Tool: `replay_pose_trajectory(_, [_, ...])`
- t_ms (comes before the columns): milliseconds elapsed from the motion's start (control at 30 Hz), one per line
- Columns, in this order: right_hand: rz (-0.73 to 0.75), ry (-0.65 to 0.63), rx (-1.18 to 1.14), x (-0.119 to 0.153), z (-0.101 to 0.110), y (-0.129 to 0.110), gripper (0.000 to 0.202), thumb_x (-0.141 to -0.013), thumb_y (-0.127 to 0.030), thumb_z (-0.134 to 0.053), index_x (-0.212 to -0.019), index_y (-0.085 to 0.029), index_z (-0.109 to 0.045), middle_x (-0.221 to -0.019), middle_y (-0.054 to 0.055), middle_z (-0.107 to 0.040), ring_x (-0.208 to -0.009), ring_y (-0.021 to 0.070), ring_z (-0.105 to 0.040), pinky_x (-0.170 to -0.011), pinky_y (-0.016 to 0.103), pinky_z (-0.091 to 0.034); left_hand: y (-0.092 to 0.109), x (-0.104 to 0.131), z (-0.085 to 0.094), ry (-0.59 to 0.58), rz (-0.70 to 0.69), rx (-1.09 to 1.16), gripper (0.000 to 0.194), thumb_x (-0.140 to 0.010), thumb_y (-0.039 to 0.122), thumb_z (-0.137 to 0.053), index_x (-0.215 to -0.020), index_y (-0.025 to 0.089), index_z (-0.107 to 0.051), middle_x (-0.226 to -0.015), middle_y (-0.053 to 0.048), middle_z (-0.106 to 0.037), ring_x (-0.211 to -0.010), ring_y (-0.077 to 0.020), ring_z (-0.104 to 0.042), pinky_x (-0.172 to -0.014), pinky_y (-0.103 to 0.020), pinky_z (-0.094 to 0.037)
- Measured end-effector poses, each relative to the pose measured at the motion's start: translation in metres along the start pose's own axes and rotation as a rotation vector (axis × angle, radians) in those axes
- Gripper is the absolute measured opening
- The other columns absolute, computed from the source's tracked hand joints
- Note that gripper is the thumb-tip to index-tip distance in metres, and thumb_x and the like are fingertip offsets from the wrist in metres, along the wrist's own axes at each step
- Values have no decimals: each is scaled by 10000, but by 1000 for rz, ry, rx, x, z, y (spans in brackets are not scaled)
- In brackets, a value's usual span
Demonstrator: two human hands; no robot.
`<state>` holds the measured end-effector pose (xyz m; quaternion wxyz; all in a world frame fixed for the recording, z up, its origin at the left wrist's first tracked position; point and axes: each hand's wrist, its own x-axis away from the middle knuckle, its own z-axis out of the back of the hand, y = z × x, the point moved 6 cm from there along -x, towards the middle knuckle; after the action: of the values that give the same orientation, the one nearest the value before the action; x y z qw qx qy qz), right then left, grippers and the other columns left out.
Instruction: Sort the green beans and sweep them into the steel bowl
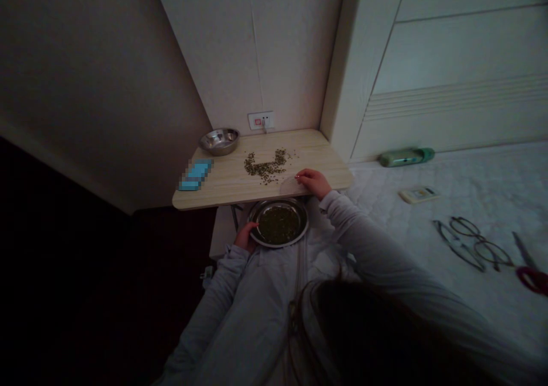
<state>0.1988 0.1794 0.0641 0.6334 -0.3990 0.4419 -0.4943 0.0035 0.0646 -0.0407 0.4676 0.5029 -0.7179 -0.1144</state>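
My left hand (pixel 245 236) grips the left rim of a metal plate (pixel 298 234) that holds a layer of small green beans (pixel 278 225), kept just under the front edge of a small wooden table (pixel 222 187). My right hand (pixel 312 181) rests on the table's front right edge, fingers curled and pointing left, nothing visible in it. A loose pile of the same green beans (pixel 265 167) lies on the tabletop just left of that hand.
An empty metal bowl (pixel 220 140) stands at the table's back left, a blue packet (pixel 196 174) at its left edge. A wall socket (pixel 261 120) is behind. On the bed to the right lie a green bottle (pixel 406 156), a remote (pixel 418 194), glasses (pixel 471 242) and scissors (pixel 528 266).
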Motion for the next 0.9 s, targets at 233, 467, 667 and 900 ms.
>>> replay_pose_trajectory(233, [-12,-26,-68,-1,1,-3,164,-542,-269,-465,-626,-148,-537,-526,-41,-499,-512,58,-411,-553,203,-331,-1,1,-1,4,11,21,278,-598,140,-432,-830,92,-577,-599,-54,-638,-854,-222,-537,-746,-322,-425])
replay_pose_trajectory(467, [-78,117,-103,-10,2,0,187,-552,-270,-460,-683,-149,-518,-572,-27,-522,-508,58,-417,-540,204,-352,-1,0,-1,-2,-11,41,263,-586,121,-443,-806,107,-588,-598,-43,-637,-789,-211,-563,-723,-314,-436])
replay_pose_trajectory(667, [2,-63,-6,-3,-40,-13,170,-559,-243,-480,-699,-155,-522,-598,-26,-544,-552,64,-465,-569,208,-369,-1,2,-3,-11,-13,53,251,-573,112,-441,-772,105,-593,-627,-49,-640,-772,-210,-568,-707,-325,-442])
replay_pose_trajectory(900, [67,6,321,-1,-39,-23,138,-578,-229,-465,-680,-167,-535,-625,-5,-545,-569,77,-464,-563,212,-356,0,3,-5,-29,-27,62,222,-570,106,-443,-730,111,-596,-638,-47,-642,-787,-205,-564,-726,-318,-434])
